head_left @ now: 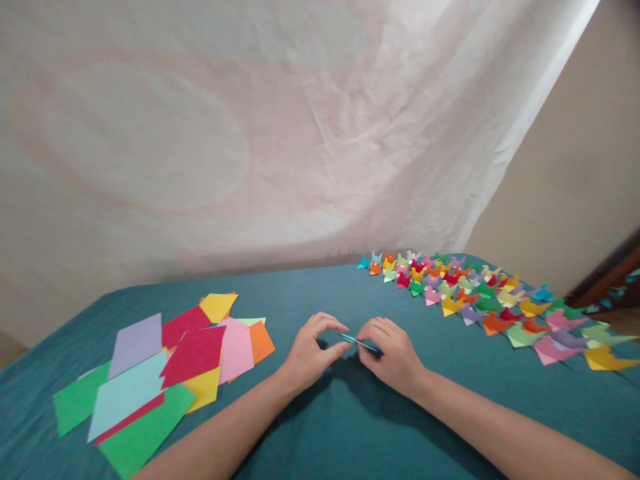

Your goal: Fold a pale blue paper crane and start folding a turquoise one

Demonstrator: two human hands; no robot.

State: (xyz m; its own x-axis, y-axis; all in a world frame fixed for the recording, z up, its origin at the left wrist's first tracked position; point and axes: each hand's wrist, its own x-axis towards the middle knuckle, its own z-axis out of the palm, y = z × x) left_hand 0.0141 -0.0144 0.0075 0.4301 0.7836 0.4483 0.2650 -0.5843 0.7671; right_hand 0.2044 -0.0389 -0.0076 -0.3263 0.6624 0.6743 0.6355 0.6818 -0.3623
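Note:
My left hand and my right hand meet at the middle of the teal table. Both pinch a small folded piece of teal paper, held low over the cloth between the fingertips. The fingers of each hand curl inward around it. Most of the paper is hidden by my right fingers.
A loose pile of flat coloured paper squares lies at the left. Rows of several small folded paper figures cover the right back of the table. A white sheet hangs behind, with a beige wall at the right.

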